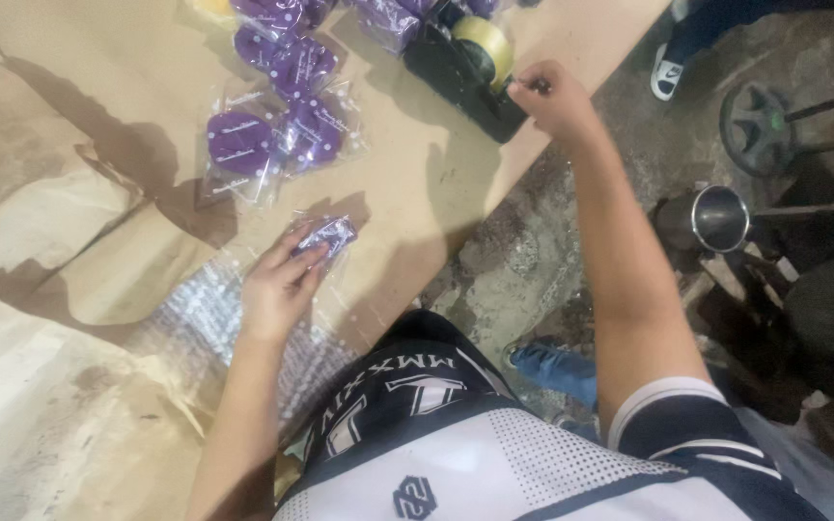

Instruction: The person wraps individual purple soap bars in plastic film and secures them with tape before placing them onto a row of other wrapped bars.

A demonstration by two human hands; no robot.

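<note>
Purple item in a clear dotted bag [325, 234] sits at frame centre-left, pinned on the brown work surface [407, 203] by the left hand [277, 285]; fingers curled over the bag's near edge, thumb alongside, a loose closed hold. Bubble wrap [200, 318] lies under the left wrist, lower left. Farther up, more bagged purple pieces [277, 135] spread across the upper-left centre, overlapping one another. At top centre, a black tape dispenser [460, 77] with a yellowish tape roll [485, 43] stands near the table edge. Right hand [552, 96] is at the dispenser's front end, thumb and forefinger pinched together, apparently on the tape end; the tape itself is too small to tell. Metal cup [721, 217] on the floor, right.
</note>
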